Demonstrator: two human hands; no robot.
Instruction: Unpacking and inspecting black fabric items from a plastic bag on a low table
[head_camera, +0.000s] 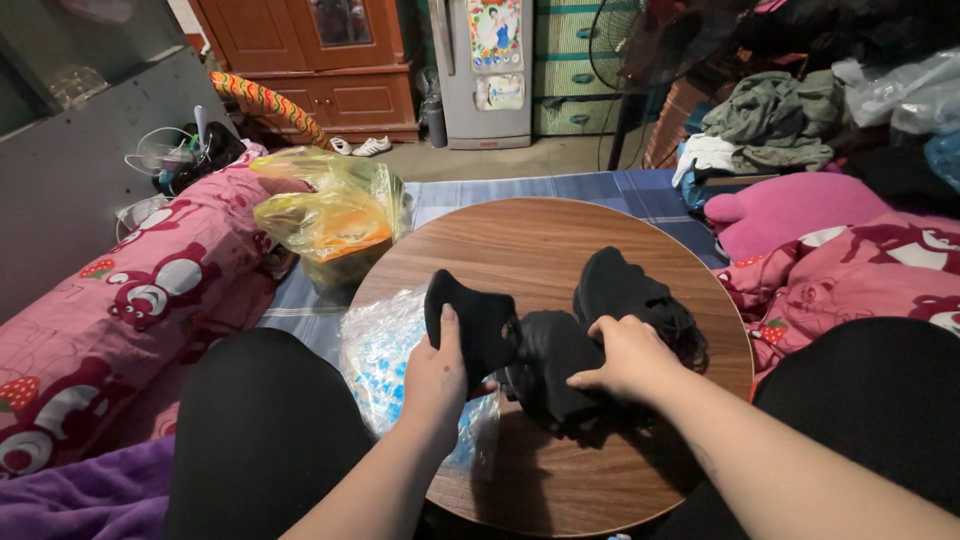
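A pile of black fabric pieces (630, 295) lies on a round wooden table (540, 235) in front of me. My left hand (437, 375) grips one black piece (475, 320), holding it upright above the table's left side with the thumb pressed on its face. My right hand (625, 355) rests on the middle of the black pile, fingers curled over a dark bundle (555, 365). A clear plastic bag with blue print (385, 350) lies under my left hand at the table's left edge.
A yellow plastic bag (330, 215) sits left of the table. Pink printed bedding (130, 300) runs along the left, with more bedding (860, 270) on the right. My black-clad knees flank the table. A fridge, wooden cabinet and fan stand at the back.
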